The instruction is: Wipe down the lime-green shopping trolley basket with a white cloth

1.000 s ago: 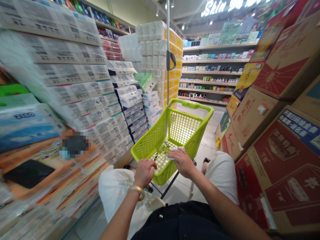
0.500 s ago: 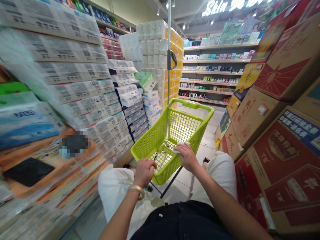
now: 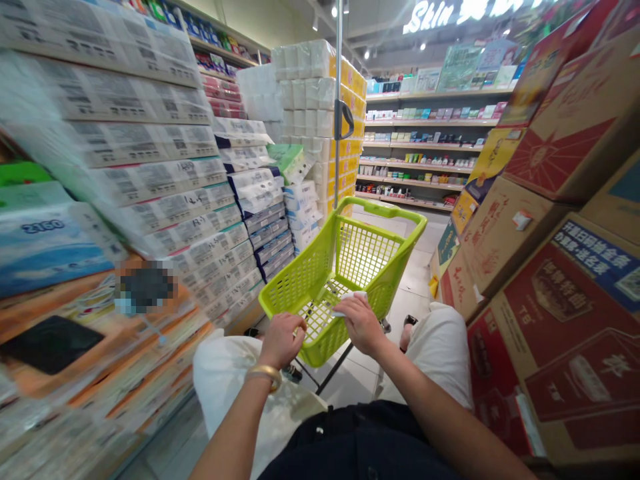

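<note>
Between my knees stands a lime-green plastic shopping cart [image 3: 313,267] with latticed walls, tilted in view. My left hand [image 3: 283,339], a gold bangle at its wrist, is closed over the near left part of the cart's rim. A white cloth or tissue [image 3: 356,295] is under the fingers of my right hand [image 3: 362,325], pressed against the right side rim. Whether it is paper or fabric I cannot tell. Inside the basket, the grid floor shows with no goods on it.
Wrapped packs of paper goods [image 3: 150,140] are stacked high at the left. A dark phone [image 3: 53,343] lies on orange packs [image 3: 150,340]. Cardboard cartons [image 3: 565,320] rise close on the right. Behind the cart are a metal pole [image 3: 338,60] and cosmetics shelves [image 3: 425,123].
My right hand has slid with the white cloth along the rim, toward me and to the left. My left hand stays on the near rim, shifted slightly left in view.
</note>
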Motion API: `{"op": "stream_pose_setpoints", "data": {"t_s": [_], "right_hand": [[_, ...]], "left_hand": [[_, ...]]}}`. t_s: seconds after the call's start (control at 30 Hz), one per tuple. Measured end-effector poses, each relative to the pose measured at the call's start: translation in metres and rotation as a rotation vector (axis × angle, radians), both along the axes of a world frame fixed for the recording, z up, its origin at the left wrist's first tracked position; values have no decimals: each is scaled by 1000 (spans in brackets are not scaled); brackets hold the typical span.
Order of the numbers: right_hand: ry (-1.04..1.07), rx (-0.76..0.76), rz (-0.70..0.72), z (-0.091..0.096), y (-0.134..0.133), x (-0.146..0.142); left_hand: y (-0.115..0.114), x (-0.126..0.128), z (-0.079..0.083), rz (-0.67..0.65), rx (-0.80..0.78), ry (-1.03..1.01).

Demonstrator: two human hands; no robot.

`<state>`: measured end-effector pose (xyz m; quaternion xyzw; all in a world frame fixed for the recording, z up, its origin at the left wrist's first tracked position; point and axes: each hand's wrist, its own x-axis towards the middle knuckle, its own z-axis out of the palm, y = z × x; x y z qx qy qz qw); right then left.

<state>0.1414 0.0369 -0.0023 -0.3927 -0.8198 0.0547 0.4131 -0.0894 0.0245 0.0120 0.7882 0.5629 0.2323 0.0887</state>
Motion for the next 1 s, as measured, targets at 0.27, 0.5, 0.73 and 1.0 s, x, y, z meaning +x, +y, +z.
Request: {"op": "stream_pose_setpoints", "data": {"t_s": [0.27,0.5,0.73,1.0], "right_hand": [[90,11,-59,-9,-16,-32],[45,27,-14,-7,-21,-20],[23,62,-51,-10,-17,-9],[55,87,-185,-5,-3,21]], "left_hand": [[-1,53,14,104,-123,34],[-23,69,21,172,-214,250],[-22,62,20,59,-238,331],[-19,36,22,9,-264,370]]}}
